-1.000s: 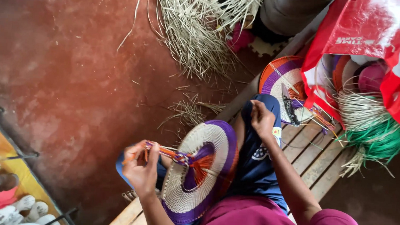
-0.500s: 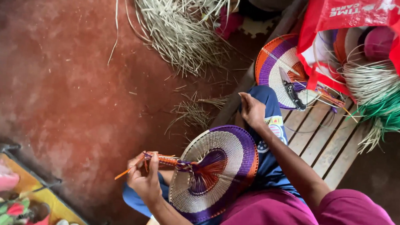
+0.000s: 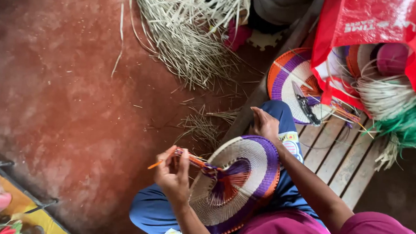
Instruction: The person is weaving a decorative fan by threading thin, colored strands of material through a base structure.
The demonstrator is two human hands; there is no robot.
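Left hand (image 3: pixel 173 173) is pinching the orange-and-purple wrapped handle (image 3: pixel 192 160) of the woven fan (image 3: pixel 240 178) — fingers closed on it, fan lying across the lap. Right hand (image 3: pixel 264 123) is resting on the knee in blue cloth, fingers loosely curled, gripping nothing. Second fan (image 3: pixel 290 80) is lying at the bench (image 3: pixel 336 154) edge, partly under the red bag (image 3: pixel 367 30).

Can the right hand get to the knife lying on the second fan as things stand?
Probably yes. The right hand rests on the knee, holding nothing visible, and the knife lies uncovered on the second woven fan nearby on the bench, with nothing between.
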